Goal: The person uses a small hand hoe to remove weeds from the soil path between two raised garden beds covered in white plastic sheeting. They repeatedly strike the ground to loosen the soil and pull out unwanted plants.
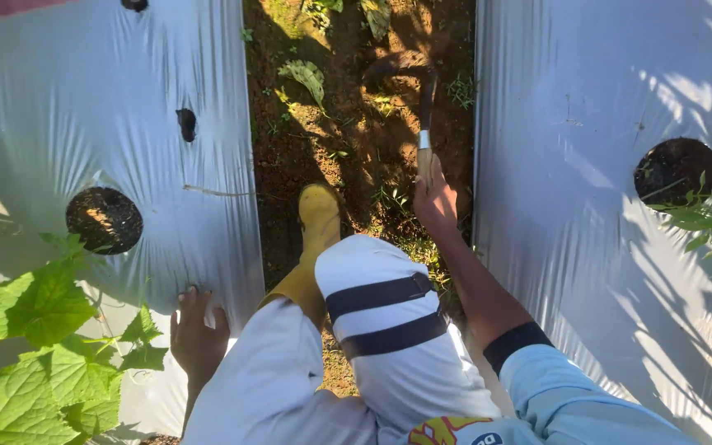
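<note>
My right hand (pixel 436 200) grips the wooden handle of a curved sickle (pixel 424 99), whose dark blade hooks left over the bare soil of the furrow (pixel 348 124). Resting flat on the silver plastic mulch (pixel 84 124) of the left bed, fingers spread, is my left hand (pixel 198 334), which holds nothing. My bent knee in white trousers with black bands (pixel 381 317) and a yellow rubber boot (pixel 319 218) stand in the furrow between the two beds.
Silver mulch also covers the right bed (pixel 603 247), with a round planting hole (pixel 676 170). Another planting hole (pixel 104 219) lies in the left bed. Broad green leaves (pixel 35 363) crowd the lower left; small weeds (pixel 306 78) dot the soil.
</note>
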